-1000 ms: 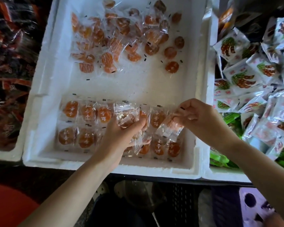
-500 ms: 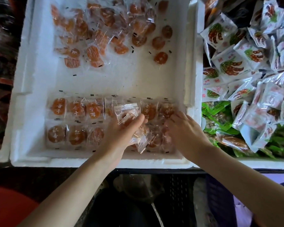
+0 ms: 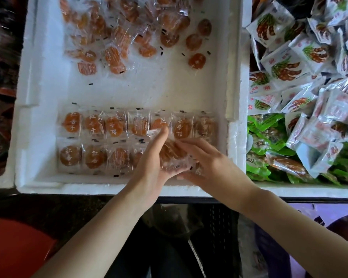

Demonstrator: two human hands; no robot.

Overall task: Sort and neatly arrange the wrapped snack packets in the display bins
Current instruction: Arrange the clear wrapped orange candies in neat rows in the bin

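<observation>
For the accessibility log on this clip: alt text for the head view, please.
The left hand and right hand hold a stack of clear-wrapped orange snack packets over the near right corner of a white foam bin. Two neat rows line its near side; a loose pile lies farther back.

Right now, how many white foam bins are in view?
3: the left bin holds dark packets, the middle bin orange packets, the right bin white packets and green packets. Others may lie outside the frame.
</observation>
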